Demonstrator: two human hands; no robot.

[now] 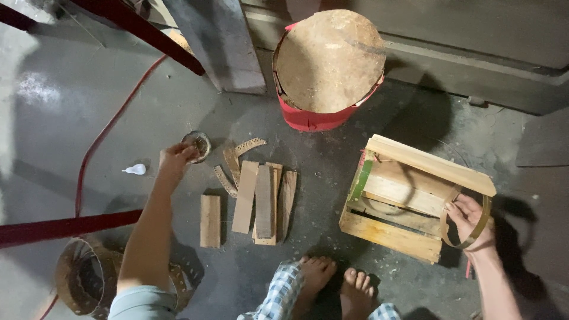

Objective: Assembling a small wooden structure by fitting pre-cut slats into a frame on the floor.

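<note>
While left hand (175, 159) on tin (197, 146), right hand (468, 218) w/ strap (481, 228).

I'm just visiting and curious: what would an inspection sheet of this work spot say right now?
Surface: grey concrete floor, dusty, with wood chips.
Job's things: wooden crate on the floor; thin metal strap curved in a loop; small round tin.
Clutter: row of short wooden slats, punched metal strips, small white bottle, coiled strapping.
Grippers: left hand touches the round tin; right hand grips the strap beside the crate.
Cables: red hose running across the floor.
Surroundings: red-sided drum with a rusty top, dark red metal bars, bare feet.
</note>
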